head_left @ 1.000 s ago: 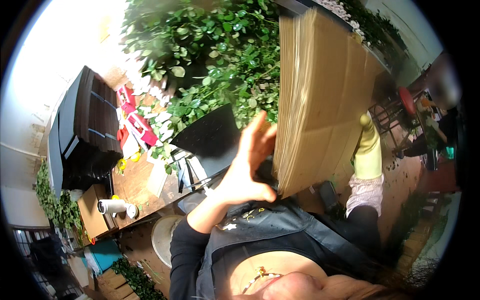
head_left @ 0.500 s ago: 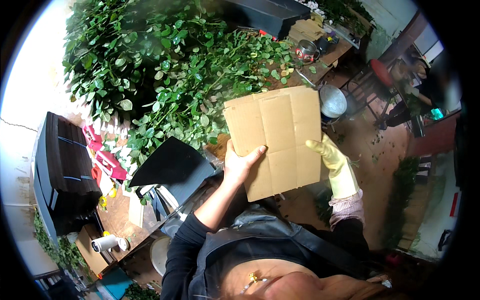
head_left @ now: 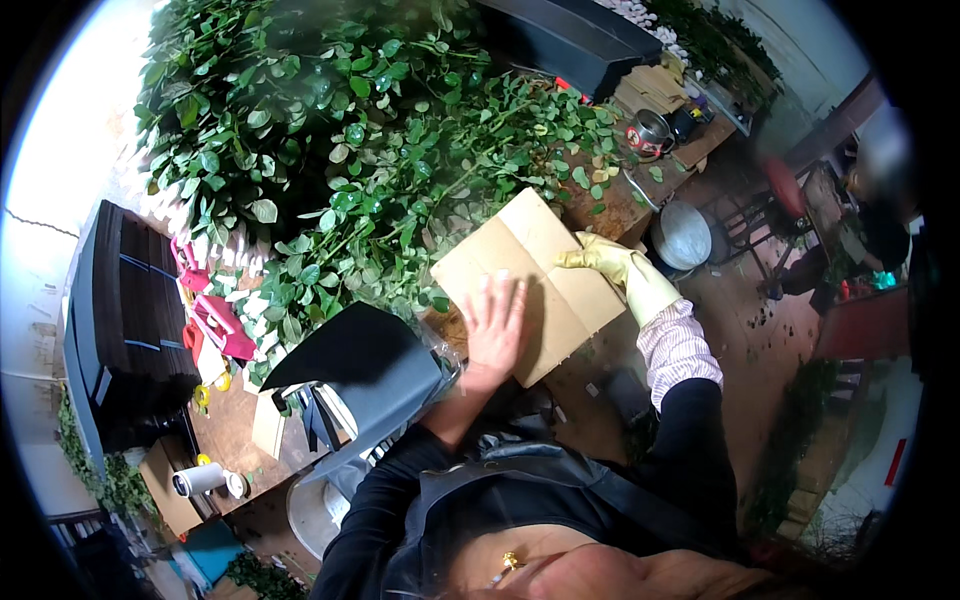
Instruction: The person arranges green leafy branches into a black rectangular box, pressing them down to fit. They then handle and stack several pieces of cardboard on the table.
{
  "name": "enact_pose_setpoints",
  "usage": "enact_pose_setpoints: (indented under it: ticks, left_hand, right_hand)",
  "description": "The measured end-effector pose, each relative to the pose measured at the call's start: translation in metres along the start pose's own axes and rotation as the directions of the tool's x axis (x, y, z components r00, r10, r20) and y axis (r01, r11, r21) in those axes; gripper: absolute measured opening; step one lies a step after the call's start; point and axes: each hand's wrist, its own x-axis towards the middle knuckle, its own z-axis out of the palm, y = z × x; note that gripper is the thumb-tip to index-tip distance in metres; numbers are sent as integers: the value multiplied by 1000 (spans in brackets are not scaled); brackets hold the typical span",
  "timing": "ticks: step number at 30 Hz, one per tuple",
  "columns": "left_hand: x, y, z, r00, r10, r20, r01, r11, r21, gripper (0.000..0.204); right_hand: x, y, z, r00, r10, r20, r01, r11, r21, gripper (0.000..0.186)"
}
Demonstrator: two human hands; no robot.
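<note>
A creased piece of brown cardboard point(head_left: 560, 300) is in front of me, held slanted with a fold line across it. My left hand point(head_left: 493, 325), bare, lies on its near left part with fingers stretched out and slightly apart. At the right edge my right hand point(head_left: 615, 270), in a pale yellow rubber glove, grips the cardboard, thumb on top and the other fingers partly hidden. A dark grey sheet point(head_left: 370, 355) stands bent at the table edge, close to my left forearm.
Leafy green stems point(head_left: 400, 150) cover much of the wooden table point(head_left: 240, 425). Left are a bundle of dark sheets point(head_left: 145, 310) and pink-handled tools point(head_left: 222, 325). Beyond the cardboard stand a metal mug point(head_left: 650, 132) and a pale bucket point(head_left: 682, 236). Another person point(head_left: 880, 220) is far right.
The cardboard has turned and now shows a smaller face with fewer panels. My left hand has gone from gripping its left edge to lying flat on it; my gloved right hand has moved up and left.
</note>
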Motion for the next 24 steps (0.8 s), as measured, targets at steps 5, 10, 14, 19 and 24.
enact_pose_setpoints:
  ticks: [5,10,14,19,24]
  left_hand:
    - [26,9,12,967,63,245,30,933,-359,88]
    - [26,8,18,976,58,211,38,904,-427,87]
    - [25,9,22,977,59,205,27,918,-396,86]
    - [22,10,21,968,77,240,17,929,-369,88]
    - [24,8,30,983,54,177,15,931,-365,88]
  right_hand:
    - [21,8,1,991,-50,-124,14,961,-275,75]
    - [22,5,10,917,37,-398,-311,692,-652,88]
    - [6,-22,73,809,-100,-580,-531,298,-793,83]
    - [8,17,95,713,-466,-525,-562,69,-824,78]
    - [-63,-41,129,700,-313,-642,-540,355,-763,79]
